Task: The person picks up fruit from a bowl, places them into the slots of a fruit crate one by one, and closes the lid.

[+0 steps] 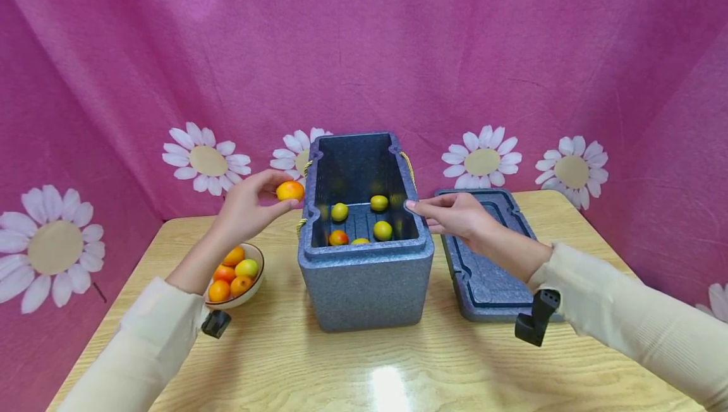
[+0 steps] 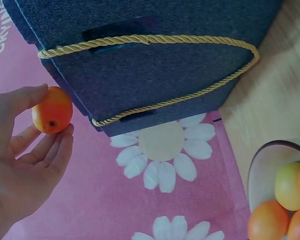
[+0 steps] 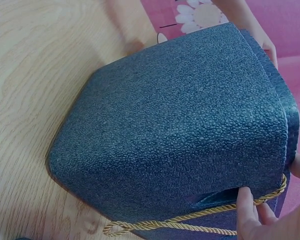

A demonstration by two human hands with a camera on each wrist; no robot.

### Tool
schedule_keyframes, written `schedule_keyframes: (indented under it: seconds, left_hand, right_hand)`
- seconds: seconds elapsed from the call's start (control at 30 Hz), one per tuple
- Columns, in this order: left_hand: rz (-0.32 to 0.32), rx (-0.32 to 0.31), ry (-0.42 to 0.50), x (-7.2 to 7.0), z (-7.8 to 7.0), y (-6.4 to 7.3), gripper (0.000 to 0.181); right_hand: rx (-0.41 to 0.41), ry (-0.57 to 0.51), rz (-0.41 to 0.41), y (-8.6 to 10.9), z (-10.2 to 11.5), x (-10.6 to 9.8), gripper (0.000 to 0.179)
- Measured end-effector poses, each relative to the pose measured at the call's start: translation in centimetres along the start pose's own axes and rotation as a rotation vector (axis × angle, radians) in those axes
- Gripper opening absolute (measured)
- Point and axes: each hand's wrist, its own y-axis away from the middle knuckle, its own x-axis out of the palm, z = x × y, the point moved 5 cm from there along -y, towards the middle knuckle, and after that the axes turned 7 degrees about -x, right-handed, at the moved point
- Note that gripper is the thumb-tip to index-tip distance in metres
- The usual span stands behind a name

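Note:
Between thumb and fingertips, my left hand [image 1: 250, 206] pinches a small orange fruit [image 1: 290, 191]. It is beside the upper left rim of a grey foam box [image 1: 370, 292], outside the opening. In the left wrist view the fruit [image 2: 52, 111] shows a dark spot at one end. Several yellow and orange-red fruits lie on the box floor, among them a yellow one [image 1: 383, 230]. My right hand [image 1: 461, 216] grips the box's right wall, thumb on the rim. The right wrist view shows its fingers [image 3: 245, 207] outside, by the yellow rope handle [image 3: 190, 216].
Left of the box, a pale bowl [image 1: 258, 276] with a dark rim holds several orange and yellow-green fruits. The grey lid [image 1: 500, 282] lies on the wooden table [image 1: 273, 368], right of the box under my right arm. A pink flowered cloth [image 1: 364, 52] hangs behind.

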Motion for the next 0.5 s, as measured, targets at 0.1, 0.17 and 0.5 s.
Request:
schedule_keyframes:
  seconds: [0.1, 0.17, 0.5]
  left_hand:
    - [-0.002, 0.009, -0.001, -0.1, -0.5, -0.1, 0.042]
    - [0.001, 0.018, -0.001, -0.1, -0.8, -0.3, 0.042]
    - [0.024, 0.038, 0.002, -0.1, -2.9, -1.4, 0.042]
  right_hand:
    - [0.003, 0.011, -0.001, 0.0, -0.1, -0.1, 0.069]
    - [0.006, 0.015, -0.003, -0.1, -0.1, -0.1, 0.069]
    - [0.007, 0.016, -0.004, -0.1, -0.1, -0.1, 0.070]
